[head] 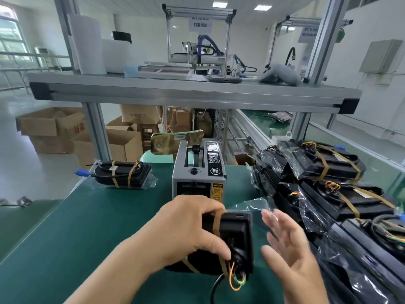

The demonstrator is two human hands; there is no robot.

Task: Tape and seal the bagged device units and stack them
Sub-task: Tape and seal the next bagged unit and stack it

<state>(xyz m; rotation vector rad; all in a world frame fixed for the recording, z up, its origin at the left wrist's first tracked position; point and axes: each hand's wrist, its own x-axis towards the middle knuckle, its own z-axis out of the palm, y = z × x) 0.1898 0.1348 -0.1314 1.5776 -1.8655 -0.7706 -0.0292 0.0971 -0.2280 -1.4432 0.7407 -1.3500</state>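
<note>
On the table a bagged unit is grasped by the left grip; the right grip, at 3 o'clock, is released.

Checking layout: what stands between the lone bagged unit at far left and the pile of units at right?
The grey tape dispenser stands between the lone unit and the pile, seen in the head view.

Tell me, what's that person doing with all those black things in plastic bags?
A person is packing black device units at a green table. The left hand grips one bagged unit in front of the grey tape dispenser. The right hand is open, fingers spread by the loose end of that clear bag. More bagged units are piled on the right, and a lone unit lies at the far left.
</note>
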